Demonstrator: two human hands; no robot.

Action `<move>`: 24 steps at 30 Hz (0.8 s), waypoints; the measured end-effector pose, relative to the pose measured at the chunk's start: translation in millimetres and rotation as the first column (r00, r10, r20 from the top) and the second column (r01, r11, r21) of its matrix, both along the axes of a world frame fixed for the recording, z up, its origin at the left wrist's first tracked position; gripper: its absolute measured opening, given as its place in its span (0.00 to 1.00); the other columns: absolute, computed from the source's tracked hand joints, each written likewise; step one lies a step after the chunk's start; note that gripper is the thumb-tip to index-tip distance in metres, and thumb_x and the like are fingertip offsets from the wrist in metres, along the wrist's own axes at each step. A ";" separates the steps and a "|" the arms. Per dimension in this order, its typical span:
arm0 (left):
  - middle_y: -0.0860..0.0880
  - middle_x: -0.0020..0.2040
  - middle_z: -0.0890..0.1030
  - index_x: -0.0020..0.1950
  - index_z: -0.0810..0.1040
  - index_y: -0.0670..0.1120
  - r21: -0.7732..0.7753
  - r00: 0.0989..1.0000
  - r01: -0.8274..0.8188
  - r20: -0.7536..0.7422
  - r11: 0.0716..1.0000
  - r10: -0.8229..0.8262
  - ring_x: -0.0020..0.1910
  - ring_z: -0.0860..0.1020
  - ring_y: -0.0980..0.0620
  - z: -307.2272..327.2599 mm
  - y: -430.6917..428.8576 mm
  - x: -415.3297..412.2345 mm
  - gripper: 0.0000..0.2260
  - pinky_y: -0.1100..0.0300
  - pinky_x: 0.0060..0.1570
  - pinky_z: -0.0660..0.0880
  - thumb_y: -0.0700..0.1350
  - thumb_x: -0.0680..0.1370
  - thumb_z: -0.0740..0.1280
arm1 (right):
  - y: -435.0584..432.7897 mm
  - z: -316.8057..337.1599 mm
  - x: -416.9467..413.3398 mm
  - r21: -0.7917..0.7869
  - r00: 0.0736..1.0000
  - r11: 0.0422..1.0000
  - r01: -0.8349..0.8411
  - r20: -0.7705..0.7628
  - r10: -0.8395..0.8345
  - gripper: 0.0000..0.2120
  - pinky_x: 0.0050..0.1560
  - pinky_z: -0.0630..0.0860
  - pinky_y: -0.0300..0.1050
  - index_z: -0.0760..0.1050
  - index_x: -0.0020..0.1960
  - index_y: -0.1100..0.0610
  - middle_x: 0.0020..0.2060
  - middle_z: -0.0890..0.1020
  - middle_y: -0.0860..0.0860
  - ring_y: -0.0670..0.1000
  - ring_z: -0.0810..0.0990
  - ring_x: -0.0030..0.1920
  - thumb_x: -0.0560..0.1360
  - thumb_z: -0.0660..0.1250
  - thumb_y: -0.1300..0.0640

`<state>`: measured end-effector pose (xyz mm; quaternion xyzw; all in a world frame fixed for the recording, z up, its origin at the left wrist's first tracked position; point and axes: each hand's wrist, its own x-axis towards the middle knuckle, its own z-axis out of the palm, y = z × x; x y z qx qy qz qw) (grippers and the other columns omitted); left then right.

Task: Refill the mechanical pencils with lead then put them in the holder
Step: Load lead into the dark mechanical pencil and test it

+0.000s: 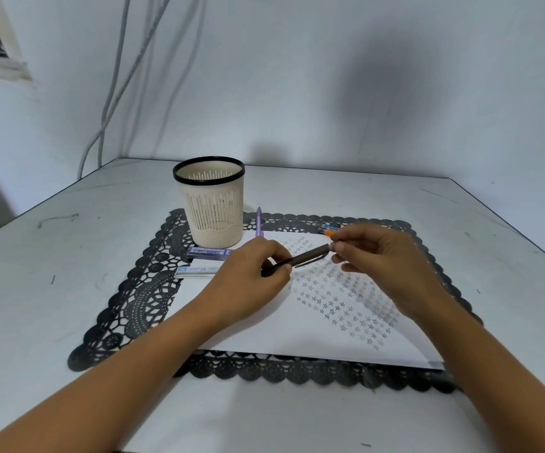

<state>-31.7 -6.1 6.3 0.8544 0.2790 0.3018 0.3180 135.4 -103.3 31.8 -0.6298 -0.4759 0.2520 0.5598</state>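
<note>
My left hand (251, 273) grips the lower part of a dark brown mechanical pencil (307, 258), which slants up to the right above the paper. My right hand (375, 256) pinches the pencil's top cap end with thumb and fingertips. A purple pencil (258, 221) lies on the mat just right of the cream holder (212, 204) with a black rim. Orange and blue pencils (328, 228) lie behind my right hand, partly hidden. Two lead cases lie left of my left hand: a dark blue one (209, 252) and a clear one (196, 271).
A white sheet of paper (297, 331) covered with small drawn stars rests on a black lace placemat (140, 299) on the white table (68, 256). Cables (111, 93) hang down the wall at the back left.
</note>
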 end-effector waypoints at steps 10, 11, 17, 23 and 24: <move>0.56 0.42 0.73 0.44 0.73 0.54 0.103 1.000 0.018 0.005 0.995 -0.018 0.42 0.75 0.61 -4.2 2.3 0.1 0.07 0.74 0.43 0.68 0.42 0.75 0.66 | 1.9 -5.3 0.1 -0.013 0.995 1.000 0.022 0.095 -0.021 0.09 0.49 0.81 0.49 0.81 0.43 0.49 0.35 0.85 0.51 0.51 0.84 0.40 0.71 0.70 0.63; 0.56 0.42 0.73 0.44 0.73 0.54 0.123 1.000 0.023 0.007 0.992 -0.024 0.41 0.74 0.62 -5.5 3.0 0.0 0.07 0.75 0.42 0.67 0.41 0.75 0.66 | 2.2 -6.0 0.0 -0.015 0.995 1.000 0.024 0.093 -0.023 0.09 0.49 0.80 0.50 0.81 0.42 0.48 0.35 0.85 0.52 0.53 0.83 0.41 0.71 0.70 0.62; 0.57 0.42 0.71 0.47 0.77 0.47 0.196 0.999 0.042 0.011 0.980 -0.045 0.42 0.73 0.62 -10.1 4.8 1.1 0.03 0.76 0.42 0.66 0.40 0.75 0.66 | 4.1 -8.5 -1.4 -0.028 0.998 0.999 0.030 0.049 -0.029 0.06 0.43 0.80 0.46 0.81 0.39 0.53 0.29 0.83 0.50 0.47 0.82 0.32 0.73 0.68 0.60; 0.55 0.43 0.73 0.47 0.77 0.47 0.161 0.999 0.017 0.045 0.987 -0.025 0.44 0.74 0.60 -9.8 4.1 4.3 0.03 0.77 0.42 0.67 0.41 0.75 0.67 | 8.4 -14.0 -2.6 -0.051 0.956 0.992 -0.113 -0.277 0.095 0.09 0.41 0.81 0.42 0.80 0.46 0.58 0.36 0.83 0.51 0.47 0.82 0.38 0.69 0.69 0.56; 0.55 0.43 0.74 0.48 0.77 0.47 0.166 0.998 0.017 0.049 0.986 -0.026 0.45 0.74 0.60 -9.9 3.6 4.6 0.03 0.76 0.42 0.68 0.41 0.75 0.67 | 9.3 -16.0 -4.1 -0.058 0.928 0.985 -0.160 -0.348 0.130 0.10 0.41 0.81 0.42 0.80 0.47 0.58 0.36 0.83 0.51 0.46 0.82 0.38 0.67 0.69 0.56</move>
